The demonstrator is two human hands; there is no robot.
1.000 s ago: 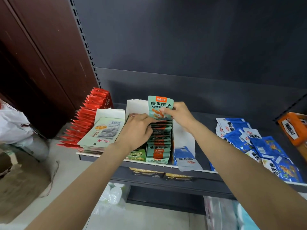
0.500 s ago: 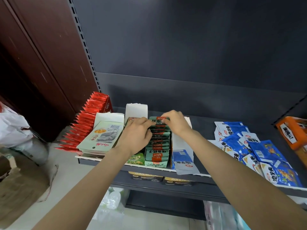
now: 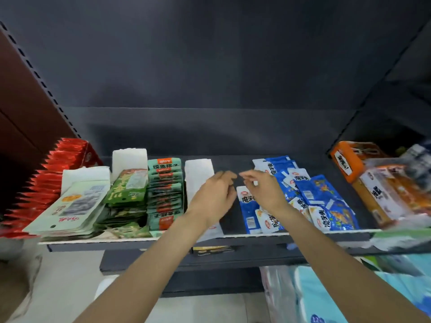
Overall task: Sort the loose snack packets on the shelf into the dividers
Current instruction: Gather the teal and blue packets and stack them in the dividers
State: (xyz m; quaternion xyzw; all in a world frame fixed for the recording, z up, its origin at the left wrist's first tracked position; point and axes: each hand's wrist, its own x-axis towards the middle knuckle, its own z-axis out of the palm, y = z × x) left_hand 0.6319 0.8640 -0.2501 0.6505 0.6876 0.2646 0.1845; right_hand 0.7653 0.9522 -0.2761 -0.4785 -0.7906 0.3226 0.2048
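While both hands hover seemingly empty (fingers loosely curled), blue packets lie beneath.

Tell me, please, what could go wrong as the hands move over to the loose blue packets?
The blue packets lie heaped and overlapping near the shelf's front edge, so a careless grab could sweep some off. The white divider beside the left hand might get knocked. Both hands look empty; the right hand is motion-blurred.

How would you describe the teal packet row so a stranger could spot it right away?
On the dark shelf, look left of the hands. The teal packets stand in a front-to-back row between white dividers; unlike the dark green pile beside them, each carries an orange label.
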